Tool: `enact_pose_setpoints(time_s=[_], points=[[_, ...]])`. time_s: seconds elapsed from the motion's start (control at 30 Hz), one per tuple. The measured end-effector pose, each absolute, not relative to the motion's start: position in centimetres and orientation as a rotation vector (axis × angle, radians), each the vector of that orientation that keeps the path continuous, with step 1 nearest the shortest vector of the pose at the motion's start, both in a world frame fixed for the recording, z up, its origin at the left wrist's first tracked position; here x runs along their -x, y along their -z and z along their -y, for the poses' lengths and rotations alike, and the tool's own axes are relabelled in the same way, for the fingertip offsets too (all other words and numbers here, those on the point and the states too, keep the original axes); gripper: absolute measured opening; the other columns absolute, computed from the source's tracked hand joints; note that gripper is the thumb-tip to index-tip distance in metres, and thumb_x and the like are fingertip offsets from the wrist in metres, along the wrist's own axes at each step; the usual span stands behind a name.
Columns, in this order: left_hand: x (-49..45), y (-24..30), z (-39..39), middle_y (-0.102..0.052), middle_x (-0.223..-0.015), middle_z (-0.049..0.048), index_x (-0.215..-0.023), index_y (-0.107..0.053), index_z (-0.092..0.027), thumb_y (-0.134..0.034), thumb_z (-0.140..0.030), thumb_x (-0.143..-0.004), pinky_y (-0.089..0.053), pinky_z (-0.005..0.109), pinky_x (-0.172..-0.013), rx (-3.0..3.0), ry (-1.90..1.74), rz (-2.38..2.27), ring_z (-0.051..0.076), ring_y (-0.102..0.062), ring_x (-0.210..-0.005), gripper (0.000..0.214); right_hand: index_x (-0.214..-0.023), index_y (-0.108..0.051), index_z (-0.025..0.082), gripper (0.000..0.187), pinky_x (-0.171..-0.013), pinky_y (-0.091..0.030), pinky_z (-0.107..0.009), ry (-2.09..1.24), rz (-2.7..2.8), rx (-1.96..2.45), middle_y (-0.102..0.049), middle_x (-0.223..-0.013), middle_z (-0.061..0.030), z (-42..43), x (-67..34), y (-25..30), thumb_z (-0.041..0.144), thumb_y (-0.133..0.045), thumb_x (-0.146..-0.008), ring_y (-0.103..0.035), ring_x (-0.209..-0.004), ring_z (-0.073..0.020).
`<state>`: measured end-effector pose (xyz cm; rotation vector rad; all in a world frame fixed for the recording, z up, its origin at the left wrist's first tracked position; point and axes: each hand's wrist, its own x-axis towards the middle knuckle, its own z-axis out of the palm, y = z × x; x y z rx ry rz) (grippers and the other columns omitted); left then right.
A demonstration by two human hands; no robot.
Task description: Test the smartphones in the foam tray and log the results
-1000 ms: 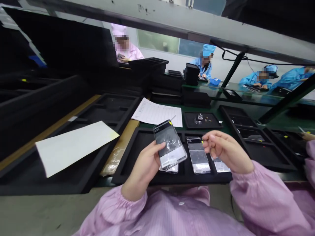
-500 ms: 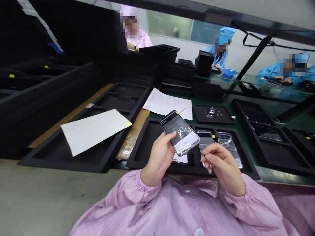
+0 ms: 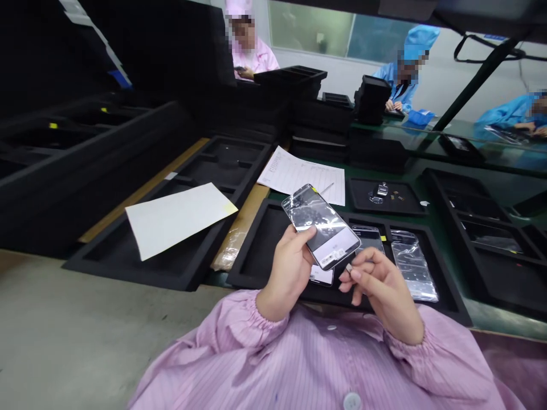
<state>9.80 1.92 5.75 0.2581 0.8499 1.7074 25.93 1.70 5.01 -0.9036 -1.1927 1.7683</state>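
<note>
My left hand (image 3: 290,265) is closed round a smartphone (image 3: 327,230), its thumb lying on the glass. The lit screen shows a grey upper part and a white lower part, and a yellow tag sits at the top edge. Just right of the phone's lower corner, my right hand (image 3: 378,285) pinches a small flat metallic piece (image 3: 349,267), too small to name. Below both hands lies a black foam tray (image 3: 252,250). In it are a lit phone (image 3: 321,275) partly under the held one, another phone (image 3: 366,234) partly behind my right fingers, and a phone in clear film (image 3: 412,265).
A small dark tray (image 3: 361,196) with a metal part and tiny pieces stands behind. Left of it lies a printed sheet (image 3: 299,173); farther left, a blank sheet (image 3: 182,219) covers a foam tray. More trays (image 3: 491,250) stand right. Co-workers sit beyond the bench.
The camera view has shifted, so the bench appears farther right. The held phone's screen now catches more glare. My right hand has turned slightly, showing the small piece between its fingertips.
</note>
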Motion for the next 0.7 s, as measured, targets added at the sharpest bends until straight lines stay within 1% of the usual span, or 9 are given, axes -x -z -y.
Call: enact_pose_setpoints(time_s=[0.07, 0.13, 0.27, 0.4, 0.53, 0.7], points=[[-10.0, -5.8, -1.9, -0.075, -0.094, 0.0072, -0.1, -0.064, -0.014, -0.073, -0.016, -0.071, -0.053, 0.04, -0.093, -0.257, -1.724, -0.841, 0.027, -0.071, -0.1, 0.03, -0.102, -0.058, 0.022, 0.041, -0.046, -0.058, -0.024, -1.772, 1.203, 0.943, -0.076, -0.078, -0.0055, -1.4, -25.6, -4.7, 0.04, -0.083, -0.077, -0.075, -0.07, -0.0233], [-10.3, -5.8, -1.8, -0.075, -0.097, 0.0071, -0.102, -0.063, -0.015, -0.073, -0.017, -0.073, -0.053, 0.039, -0.095, -0.263, -1.748, -0.834, 0.026, -0.071, -0.101, 0.031, -0.107, -0.055, 0.022, 0.046, -0.048, -0.059, -0.025, -1.727, 1.219, 0.968, -0.077, -0.08, -0.0068, -1.1, -25.2, -4.6, 0.042, -0.083, -0.077, -0.076, -0.075, -0.0255], [-10.7, -5.8, -1.5, -0.074, -0.102, 0.0068, -0.103, -0.063, -0.016, -0.075, -0.02, -0.073, -0.051, 0.038, -0.097, -0.299, -1.794, -0.835, 0.026, -0.069, -0.106, 0.032, -0.1, -0.05, 0.023, 0.044, -0.044, -0.054, -0.021, -1.619, 1.257, 0.99, -0.077, -0.078, -0.0061, -0.5, -24.9, -4.6, 0.044, -0.082, -0.078, -0.076, -0.072, -0.0245], [-10.8, -5.8, -1.4, -0.074, -0.103, 0.0065, -0.102, -0.061, -0.018, -0.075, -0.02, -0.074, -0.05, 0.037, -0.097, -0.357, -1.815, -0.841, 0.025, -0.068, -0.109, 0.031, -0.098, -0.048, 0.024, 0.044, -0.047, -0.054, -0.022, -1.578, 1.286, 1.034, -0.077, -0.079, -0.0052, -0.1, -25.2, -4.6, 0.044, -0.082, -0.079, -0.076, -0.072, -0.0239], [-10.8, -5.9, -1.3, -0.073, -0.107, 0.006, -0.102, -0.061, -0.018, -0.073, -0.02, -0.077, -0.049, 0.034, -0.097, -0.423, -1.837, -0.851, 0.023, -0.068, -0.108, 0.028, -0.096, -0.045, 0.024, 0.043, -0.048, -0.055, -0.022, -1.599, 1.339, 1.03, -0.077, -0.08, -0.0053, -0.3, -25.8, -4.5, 0.042, -0.081, -0.081, -0.076, -0.074, -0.0238], [-10.9, -5.7, -1.3, -0.072, -0.111, 0.0055, -0.109, -0.06, -0.019, -0.074, -0.022, -0.078, -0.05, 0.036, -0.097, -0.48, -1.853, -0.822, 0.023, -0.068, -0.107, 0.034, -0.094, -0.042, 0.024, 0.042, -0.048, -0.053, -0.019, -1.658, 1.395, 0.993, -0.077, -0.081, -0.0064, -0.6, -25.9, -4.5, 0.042, -0.078, -0.085, -0.076, -0.073, -0.0219]])
